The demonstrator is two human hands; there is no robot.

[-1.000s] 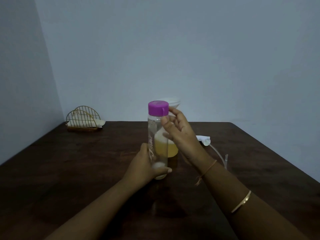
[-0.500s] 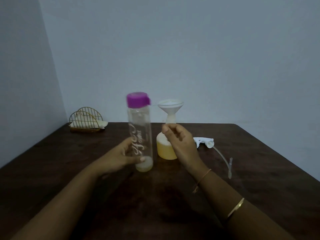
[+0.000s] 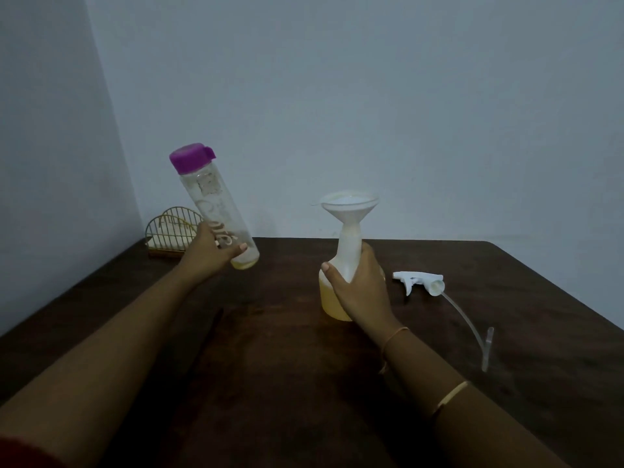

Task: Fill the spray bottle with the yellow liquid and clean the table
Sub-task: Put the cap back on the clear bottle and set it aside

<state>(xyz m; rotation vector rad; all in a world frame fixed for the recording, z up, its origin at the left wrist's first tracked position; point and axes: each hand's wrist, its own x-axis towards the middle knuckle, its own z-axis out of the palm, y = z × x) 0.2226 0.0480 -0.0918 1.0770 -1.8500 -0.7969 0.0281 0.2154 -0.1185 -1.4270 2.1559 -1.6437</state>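
Note:
My left hand (image 3: 211,253) grips a clear tall bottle (image 3: 216,207) with a purple cap near its base, holding it tilted above the left part of the dark wooden table (image 3: 270,366). Only a trace of yellow liquid shows at its bottom. My right hand (image 3: 359,292) is wrapped round the white spray bottle (image 3: 329,298), which stands on the table holding yellow liquid. A white funnel (image 3: 349,207) sits in the spray bottle's neck. The white spray head (image 3: 418,280) with its long tube lies on the table to the right, apart from the bottle.
A gold wire holder (image 3: 172,231) with cloths or napkins stands in the far left corner against the wall. Walls close the table on the left and back. The table's right edge runs diagonally at the far right.
My left hand has carried the capped clear bottle leftward and upward, tilting it. My right hand dropped from near the cap and took hold of the spray bottle.

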